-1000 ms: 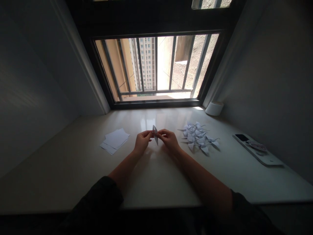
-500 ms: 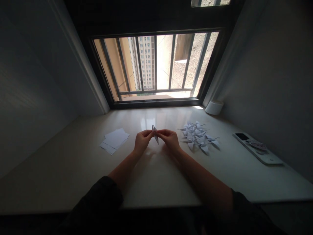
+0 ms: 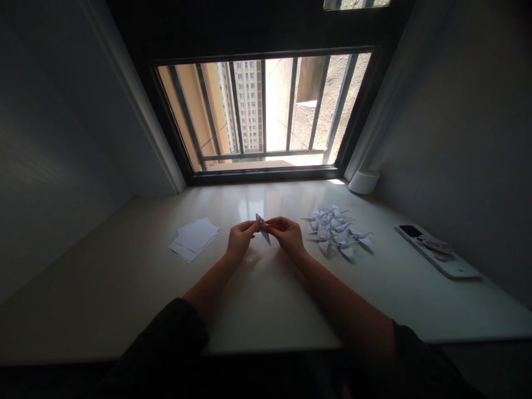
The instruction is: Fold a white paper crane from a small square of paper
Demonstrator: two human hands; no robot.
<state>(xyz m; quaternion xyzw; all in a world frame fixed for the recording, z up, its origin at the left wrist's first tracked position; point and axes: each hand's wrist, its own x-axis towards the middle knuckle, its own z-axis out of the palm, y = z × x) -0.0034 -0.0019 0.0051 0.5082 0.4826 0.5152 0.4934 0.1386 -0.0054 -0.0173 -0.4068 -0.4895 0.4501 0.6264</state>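
A small folded piece of white paper [image 3: 262,228], narrow and pointed at both ends, is pinched between both hands just above the pale table [image 3: 257,299]. My left hand [image 3: 240,239] grips its left side with fingertips and thumb. From the right, my right hand [image 3: 286,234] holds the other side. The paper stands tilted, its top leaning left.
A small stack of white paper sheets [image 3: 193,238] lies left of the hands. A heap of several folded paper cranes [image 3: 336,233] lies to the right. Further right are a phone on a white tray [image 3: 436,250] and a white round container [image 3: 364,182]. A barred window [image 3: 266,111] faces me.
The folded paper has tilted slightly, its top leaning more to the left, and both hands have shifted very little.
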